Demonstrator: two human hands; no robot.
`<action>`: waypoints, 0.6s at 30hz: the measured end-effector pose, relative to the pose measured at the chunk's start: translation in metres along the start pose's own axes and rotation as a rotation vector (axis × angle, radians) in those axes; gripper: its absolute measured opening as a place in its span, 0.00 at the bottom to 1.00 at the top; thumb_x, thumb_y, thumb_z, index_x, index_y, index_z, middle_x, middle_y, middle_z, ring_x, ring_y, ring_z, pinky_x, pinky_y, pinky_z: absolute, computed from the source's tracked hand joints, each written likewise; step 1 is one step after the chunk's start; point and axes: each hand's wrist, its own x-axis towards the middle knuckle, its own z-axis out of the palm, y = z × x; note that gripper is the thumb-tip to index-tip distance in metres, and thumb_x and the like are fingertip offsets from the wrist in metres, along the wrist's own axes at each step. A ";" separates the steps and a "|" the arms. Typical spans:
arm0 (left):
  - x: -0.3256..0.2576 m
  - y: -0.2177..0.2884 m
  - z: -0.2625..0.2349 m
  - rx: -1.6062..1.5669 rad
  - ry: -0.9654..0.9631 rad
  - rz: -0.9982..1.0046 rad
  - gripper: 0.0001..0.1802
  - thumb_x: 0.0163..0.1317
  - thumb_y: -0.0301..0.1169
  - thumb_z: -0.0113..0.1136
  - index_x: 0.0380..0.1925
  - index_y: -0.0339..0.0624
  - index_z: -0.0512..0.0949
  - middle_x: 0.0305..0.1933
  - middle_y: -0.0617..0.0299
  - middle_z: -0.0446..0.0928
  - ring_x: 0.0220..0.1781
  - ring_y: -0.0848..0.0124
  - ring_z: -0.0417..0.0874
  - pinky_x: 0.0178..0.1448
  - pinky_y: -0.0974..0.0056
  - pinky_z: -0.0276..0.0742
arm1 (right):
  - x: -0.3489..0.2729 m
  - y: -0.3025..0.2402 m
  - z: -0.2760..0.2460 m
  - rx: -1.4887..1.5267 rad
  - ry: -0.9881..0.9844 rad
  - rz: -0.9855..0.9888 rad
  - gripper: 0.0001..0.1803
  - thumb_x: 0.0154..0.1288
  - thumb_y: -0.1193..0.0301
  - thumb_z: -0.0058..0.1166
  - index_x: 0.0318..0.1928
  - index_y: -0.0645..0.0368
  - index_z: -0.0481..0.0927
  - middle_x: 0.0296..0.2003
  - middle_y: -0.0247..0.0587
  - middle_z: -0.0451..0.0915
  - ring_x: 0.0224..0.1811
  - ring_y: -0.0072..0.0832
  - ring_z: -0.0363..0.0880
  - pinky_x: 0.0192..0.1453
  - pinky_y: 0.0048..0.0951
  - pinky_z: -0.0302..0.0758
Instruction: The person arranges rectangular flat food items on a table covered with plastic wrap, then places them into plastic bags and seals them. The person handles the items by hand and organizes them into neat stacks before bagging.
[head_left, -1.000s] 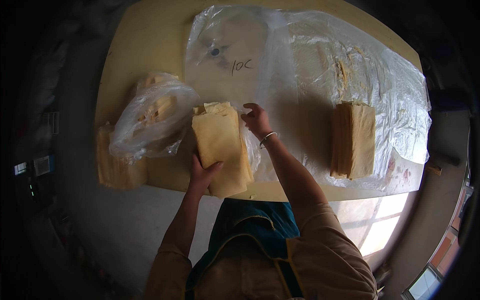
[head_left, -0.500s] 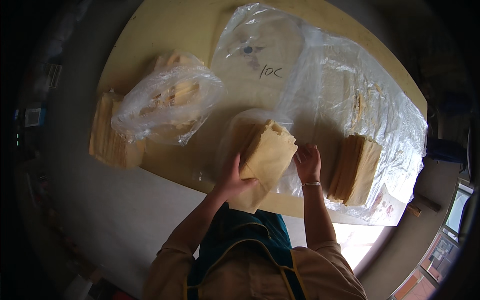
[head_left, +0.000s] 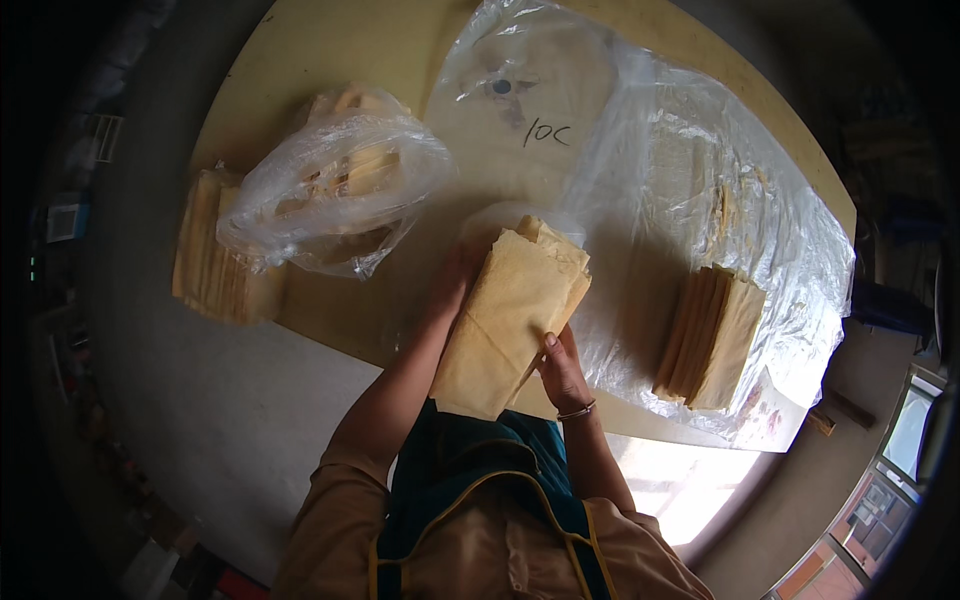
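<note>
A thick folded bundle of thin tan sheets (head_left: pixel 512 310) is held upright in front of me at the table's near edge. My right hand (head_left: pixel 563 372) grips its right side, with the thumb on the front face and the fingers behind. At the bundle's far left edge is my left hand (head_left: pixel 462 268); its fingers are hidden behind the sheets. A clear plastic bag (head_left: pixel 500 212) shows just beyond the bundle's top, partly covered by it.
Clear plastic sheeting (head_left: pixel 680 170) covers much of the table (head_left: pixel 330 45). On the right stands another folded tan stack (head_left: pixel 712 335). To the left, a plastic bag with tan sheets inside (head_left: pixel 340 190) lies beside a further stack (head_left: pixel 212 245) at the table's edge.
My right hand has come in from beside the bundle and taken hold of its right side. My left hand has slid from the near left side up behind its far left edge.
</note>
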 end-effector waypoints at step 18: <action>-0.048 0.071 0.033 0.004 0.139 -0.200 0.34 0.74 0.54 0.49 0.69 0.39 0.69 0.71 0.45 0.69 0.74 0.51 0.67 0.75 0.54 0.62 | 0.015 0.000 -0.033 0.181 -0.031 0.067 0.49 0.66 0.56 0.65 0.78 0.53 0.51 0.72 0.41 0.63 0.74 0.36 0.62 0.75 0.42 0.63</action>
